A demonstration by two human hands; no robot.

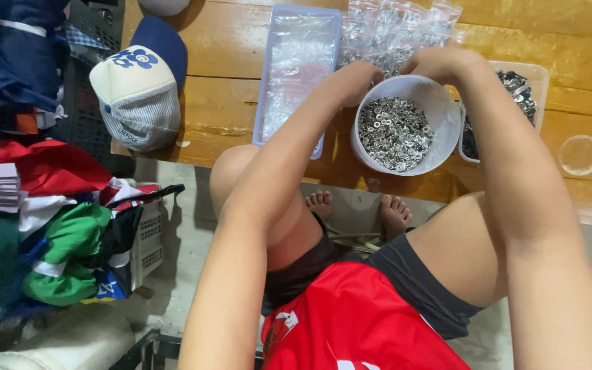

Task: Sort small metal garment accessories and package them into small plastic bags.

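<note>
Two bare hands meet above the far rim of a white bucket point(440, 109) of small silver metal rings point(393, 131), near the wooden tabletop's point(227, 55) front edge. Left hand point(354, 79) and right hand point(436, 63): grip cannot be told. Clear plastic bags point(399, 31) lie behind; long clear tray point(296, 68) left; cap point(142, 82) at the left edge.

Clear plastic packets on a wooden bench, seen from above.
A heap of small see-through zip bags point(399, 27) lies at the bench's far edge; more flat clear bags fill a long pale-blue tray point(298, 68) just left of it.
</note>
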